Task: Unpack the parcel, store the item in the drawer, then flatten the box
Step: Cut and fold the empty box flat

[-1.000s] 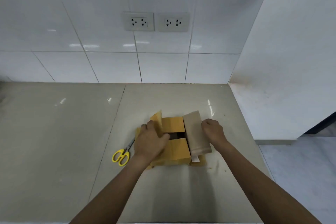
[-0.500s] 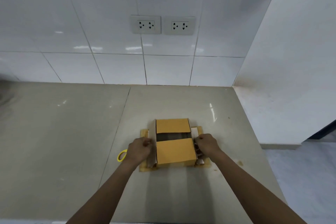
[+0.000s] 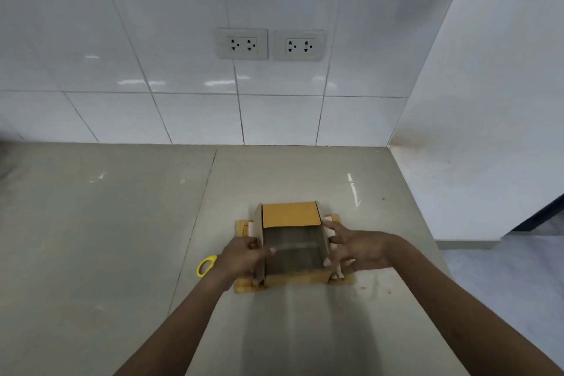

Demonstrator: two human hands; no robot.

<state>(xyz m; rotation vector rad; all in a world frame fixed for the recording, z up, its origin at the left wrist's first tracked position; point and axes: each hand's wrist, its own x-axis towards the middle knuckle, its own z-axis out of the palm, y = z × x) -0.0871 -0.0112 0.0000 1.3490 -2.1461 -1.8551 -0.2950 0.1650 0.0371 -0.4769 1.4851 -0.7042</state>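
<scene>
Nearest, the left hand [image 3: 244, 256] pinches the left upright flap of the cardboard box [image 3: 291, 246], while the right hand [image 3: 355, 249] rests spread and flat against the right flap, gripping nothing. Half a second ago the near top flap lay shut over the opening; now it is down and the dim interior shows. The contents cannot be made out; I judge unpacking under way. Yellow scissors [image 3: 207, 265] lie just left on the counter [image 3: 122, 238]. Farther off, two wall sockets [image 3: 270, 44]. No legible writing or brand anywhere.
</scene>
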